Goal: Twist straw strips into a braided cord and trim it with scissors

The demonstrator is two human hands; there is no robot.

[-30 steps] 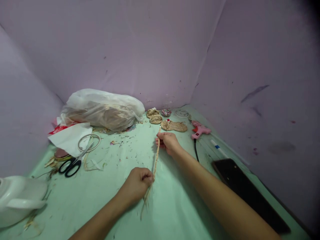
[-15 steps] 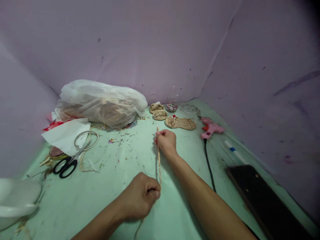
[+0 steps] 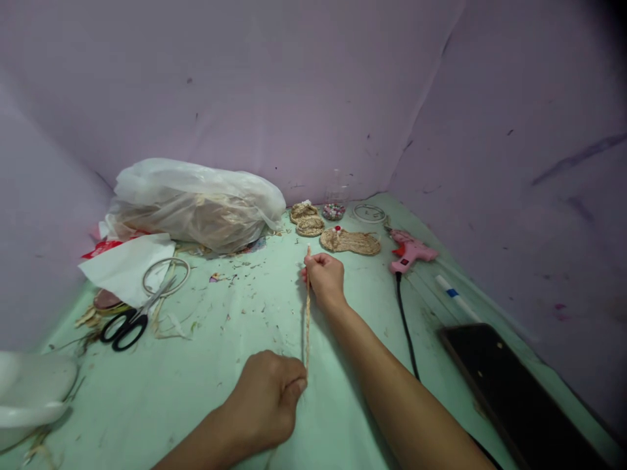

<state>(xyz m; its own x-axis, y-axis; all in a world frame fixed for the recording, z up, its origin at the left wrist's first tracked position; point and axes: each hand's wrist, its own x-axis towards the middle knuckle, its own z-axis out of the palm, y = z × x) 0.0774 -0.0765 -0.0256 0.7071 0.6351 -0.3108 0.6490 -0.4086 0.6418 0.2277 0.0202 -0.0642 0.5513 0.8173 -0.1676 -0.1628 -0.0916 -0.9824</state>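
A thin braided tan cord (image 3: 307, 323) runs straight between my two hands over the green tabletop. My right hand (image 3: 325, 277) is farther away and pinches the cord close to its far end, whose tip sticks up past the fingers. Nearer to me, my left hand (image 3: 269, 395) is closed with thumb and forefinger on the cord. Just beyond my right hand lie a braided sole-shaped piece (image 3: 350, 241) with a red bead on it and a small woven slipper (image 3: 308, 220).
Scissors (image 3: 130, 326), a ring (image 3: 166, 276) and white paper (image 3: 130, 264) lie left, before a plastic bag (image 3: 196, 205). A pink glue gun (image 3: 411, 251), a white pen (image 3: 455, 297) and a dark phone (image 3: 514, 391) are right. Beads (image 3: 334, 211) sit at the back.
My left hand has moved slightly toward me and left along the cord. My right hand keeps its pinch near the far end. The view has shifted a little.
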